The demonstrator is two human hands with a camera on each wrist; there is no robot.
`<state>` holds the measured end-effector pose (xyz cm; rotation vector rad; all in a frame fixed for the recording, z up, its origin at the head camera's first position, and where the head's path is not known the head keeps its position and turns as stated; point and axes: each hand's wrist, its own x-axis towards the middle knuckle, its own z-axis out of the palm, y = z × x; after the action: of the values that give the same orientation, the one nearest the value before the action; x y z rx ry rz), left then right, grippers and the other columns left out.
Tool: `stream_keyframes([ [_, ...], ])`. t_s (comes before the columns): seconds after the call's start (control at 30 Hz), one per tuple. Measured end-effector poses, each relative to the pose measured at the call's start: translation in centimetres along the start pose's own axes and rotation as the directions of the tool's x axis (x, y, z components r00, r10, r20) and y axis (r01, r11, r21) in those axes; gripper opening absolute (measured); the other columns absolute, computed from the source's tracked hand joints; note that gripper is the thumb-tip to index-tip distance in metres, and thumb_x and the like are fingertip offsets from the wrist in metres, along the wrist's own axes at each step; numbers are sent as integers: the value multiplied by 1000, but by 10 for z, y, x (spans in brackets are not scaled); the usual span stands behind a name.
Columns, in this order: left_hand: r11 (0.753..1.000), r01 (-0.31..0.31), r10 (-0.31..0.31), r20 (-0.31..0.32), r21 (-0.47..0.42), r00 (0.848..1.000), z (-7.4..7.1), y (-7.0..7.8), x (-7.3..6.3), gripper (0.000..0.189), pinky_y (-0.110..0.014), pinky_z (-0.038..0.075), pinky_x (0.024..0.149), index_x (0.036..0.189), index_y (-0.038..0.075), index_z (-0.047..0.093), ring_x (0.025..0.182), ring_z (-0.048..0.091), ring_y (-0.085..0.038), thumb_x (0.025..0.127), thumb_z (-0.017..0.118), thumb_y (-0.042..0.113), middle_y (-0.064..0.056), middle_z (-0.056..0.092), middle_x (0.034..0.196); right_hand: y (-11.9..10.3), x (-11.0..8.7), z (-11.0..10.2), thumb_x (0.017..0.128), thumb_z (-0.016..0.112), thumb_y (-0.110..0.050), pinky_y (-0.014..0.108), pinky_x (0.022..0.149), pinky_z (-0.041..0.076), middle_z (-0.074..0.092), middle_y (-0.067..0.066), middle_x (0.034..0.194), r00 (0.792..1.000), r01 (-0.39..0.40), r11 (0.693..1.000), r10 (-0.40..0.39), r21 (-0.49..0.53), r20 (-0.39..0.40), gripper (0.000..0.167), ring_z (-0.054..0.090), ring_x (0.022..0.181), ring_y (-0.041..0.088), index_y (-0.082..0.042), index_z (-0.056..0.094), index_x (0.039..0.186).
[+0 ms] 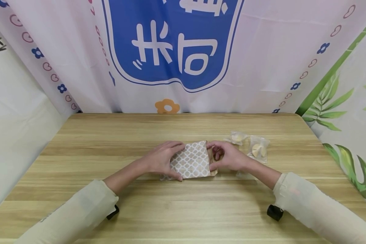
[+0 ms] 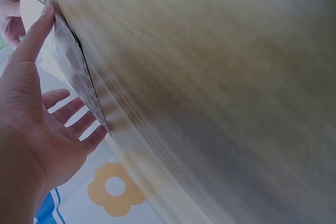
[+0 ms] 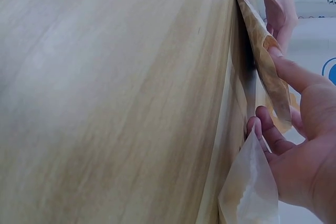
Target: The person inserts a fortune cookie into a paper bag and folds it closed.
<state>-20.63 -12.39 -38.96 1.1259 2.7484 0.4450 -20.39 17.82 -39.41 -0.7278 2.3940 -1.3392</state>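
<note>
A flat paper bag point(image 1: 192, 161) with a white and tan lattice print lies on the table, its brown opening to the right. My left hand point(image 1: 162, 161) holds its left end, thumb at the near edge and fingers at the far edge. In the left wrist view, the left hand point(image 2: 26, 124) spans the bag point(image 2: 76, 66). At the opening, my right hand point(image 1: 230, 157) grips the rim between thumb and index finger. The right wrist view shows the right thumb point(image 3: 299, 72) against the brown rim point(image 3: 270, 69). The bag's inside is hidden.
Two clear packets, one with round cream pieces point(image 1: 258, 149) and another packet point(image 1: 236, 137) behind it, lie beyond my right hand. Part of a clear wrapper point(image 1: 244, 175) shows beneath the right wrist. A printed curtain point(image 1: 262, 84) hangs along the table's far edge.
</note>
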Motion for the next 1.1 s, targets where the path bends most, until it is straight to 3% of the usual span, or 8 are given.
stream_keyframes([
  [0.53,1000,2,-2,9,5,1000,1,0,1,117,-56,36,119,156,1,43,147,40,-39,69,89,63,-20,42,160,-4,3,3,80,84,4,26,71,52,64,8,91,1000,5,997,-7,-78,-25,38,58,81,19,6,69,115],
  [0.8,1000,-2,2,13,1,1000,2,1,2,115,-57,35,119,157,4,42,147,39,-40,70,88,63,-19,42,160,-6,2,3,78,88,1,25,72,50,64,8,90,999,-42,997,41,-57,-16,49,56,83,19,9,69,123],
  [1.1,1000,14,-15,11,14,1000,3,3,4,113,-57,35,119,157,6,43,146,40,-39,70,89,63,-17,44,159,-2,1,3,78,88,1,24,68,47,61,12,87,1000,3,1000,-3,8,-14,56,54,81,20,12,65,128],
])
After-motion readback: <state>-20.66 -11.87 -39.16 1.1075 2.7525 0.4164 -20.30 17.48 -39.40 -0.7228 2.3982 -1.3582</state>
